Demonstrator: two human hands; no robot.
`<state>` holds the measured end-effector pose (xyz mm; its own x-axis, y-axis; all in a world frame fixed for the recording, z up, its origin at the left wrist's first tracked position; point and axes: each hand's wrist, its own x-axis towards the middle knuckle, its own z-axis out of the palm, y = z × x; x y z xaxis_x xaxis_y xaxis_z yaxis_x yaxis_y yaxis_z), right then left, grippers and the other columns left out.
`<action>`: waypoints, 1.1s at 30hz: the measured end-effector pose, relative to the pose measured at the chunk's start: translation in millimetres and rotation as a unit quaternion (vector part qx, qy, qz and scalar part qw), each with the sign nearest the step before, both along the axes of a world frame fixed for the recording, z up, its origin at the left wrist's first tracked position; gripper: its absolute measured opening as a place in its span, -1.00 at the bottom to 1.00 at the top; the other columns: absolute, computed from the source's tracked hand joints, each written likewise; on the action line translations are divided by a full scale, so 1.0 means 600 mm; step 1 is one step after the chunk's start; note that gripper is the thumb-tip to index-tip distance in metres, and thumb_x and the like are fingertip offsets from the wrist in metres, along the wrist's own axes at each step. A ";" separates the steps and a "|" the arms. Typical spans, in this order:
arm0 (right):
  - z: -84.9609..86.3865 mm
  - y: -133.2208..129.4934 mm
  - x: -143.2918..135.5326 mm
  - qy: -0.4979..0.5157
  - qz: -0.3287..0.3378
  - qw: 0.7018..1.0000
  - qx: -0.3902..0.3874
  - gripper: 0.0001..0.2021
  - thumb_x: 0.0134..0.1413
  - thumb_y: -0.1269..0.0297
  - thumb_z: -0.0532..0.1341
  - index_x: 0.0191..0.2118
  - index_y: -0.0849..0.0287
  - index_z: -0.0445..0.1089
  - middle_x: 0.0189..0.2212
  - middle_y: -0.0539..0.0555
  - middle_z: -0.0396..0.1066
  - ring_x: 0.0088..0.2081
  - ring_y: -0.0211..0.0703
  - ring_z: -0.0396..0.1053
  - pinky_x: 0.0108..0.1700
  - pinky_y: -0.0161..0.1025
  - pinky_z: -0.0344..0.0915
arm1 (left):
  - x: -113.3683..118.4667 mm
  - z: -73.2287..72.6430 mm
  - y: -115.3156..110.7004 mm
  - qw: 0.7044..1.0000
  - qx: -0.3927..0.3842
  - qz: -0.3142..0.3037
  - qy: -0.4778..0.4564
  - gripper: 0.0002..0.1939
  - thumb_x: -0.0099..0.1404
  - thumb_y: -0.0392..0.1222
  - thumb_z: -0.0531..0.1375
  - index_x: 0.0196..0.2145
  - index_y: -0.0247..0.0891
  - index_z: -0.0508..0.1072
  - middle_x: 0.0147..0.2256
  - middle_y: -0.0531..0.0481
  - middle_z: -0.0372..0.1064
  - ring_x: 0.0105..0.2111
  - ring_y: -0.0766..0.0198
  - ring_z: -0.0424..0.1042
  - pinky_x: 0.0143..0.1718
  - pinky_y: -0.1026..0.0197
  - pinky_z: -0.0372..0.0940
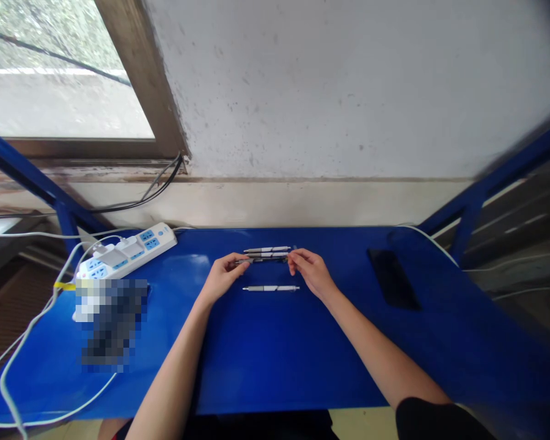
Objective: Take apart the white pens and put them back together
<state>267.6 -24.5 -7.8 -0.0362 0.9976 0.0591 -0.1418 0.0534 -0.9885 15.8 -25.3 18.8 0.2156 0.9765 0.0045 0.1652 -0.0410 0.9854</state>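
My left hand (224, 275) pinches the left end of a dark-looking pen (262, 260). My right hand (312, 272) has its fingertips closed at the right end of that pen, partly covering it. Just beyond, two white-and-grey pens (268, 250) lie side by side, very close to the held one. Nearer to me, another white-and-grey pen (270, 288) lies crosswise on the blue table (275, 348), apart from the others and touched by neither hand.
On the left stands a white power strip (132, 247) with plugs and white cables (41, 311). A blurred-out dark item (114, 324) lies before it. To the right rests a black flat object (393, 279), like a phone. Blue frame bars (467, 226) flank the table; a wall (325, 110) rises behind.
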 end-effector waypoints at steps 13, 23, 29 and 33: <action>0.017 -0.017 -0.006 -0.260 -0.014 0.951 0.165 -0.76 0.20 0.13 0.16 -0.21 0.09 0.54 -0.35 0.07 0.47 -0.36 -0.15 0.37 -0.28 -0.19 0.29 | 0.009 -0.006 -0.003 0.998 0.018 -0.038 0.048 -0.62 0.22 0.10 0.19 -0.32 -0.30 0.55 -0.53 0.05 0.36 -0.53 0.34 0.25 -0.49 0.30 0.12; -0.031 0.011 0.044 -0.490 -0.200 0.833 0.164 -0.89 0.00 0.25 0.23 -0.34 0.14 0.36 -0.39 0.12 0.33 -0.29 0.00 0.28 -0.21 -0.09 0.25 | -0.001 -0.026 0.011 1.000 -0.003 0.024 -0.014 -0.61 0.21 0.07 0.21 -0.17 -0.30 0.52 -0.47 0.00 0.41 -0.50 0.33 0.33 -0.48 0.30 0.20; -0.025 0.011 0.052 -0.465 -0.206 0.852 0.125 -0.89 0.01 0.24 0.19 -0.46 0.11 0.31 -0.52 0.05 0.32 -0.45 -0.12 0.28 -0.34 -0.17 0.23 | -0.001 -0.024 0.011 0.999 -0.001 0.034 -0.021 -0.61 0.20 0.07 0.22 -0.17 -0.30 0.53 -0.46 -0.01 0.42 -0.51 0.33 0.34 -0.49 0.29 0.20; -0.013 0.015 0.048 -0.287 -0.180 0.938 0.068 -0.80 0.06 0.12 0.19 -0.36 0.15 0.39 -0.52 0.04 0.39 -0.49 -0.16 0.33 -0.39 -0.22 0.26 | 0.000 -0.023 0.011 0.999 -0.004 0.040 -0.025 -0.60 0.19 0.08 0.23 -0.18 -0.31 0.52 -0.47 -0.01 0.42 -0.51 0.33 0.33 -0.49 0.30 0.20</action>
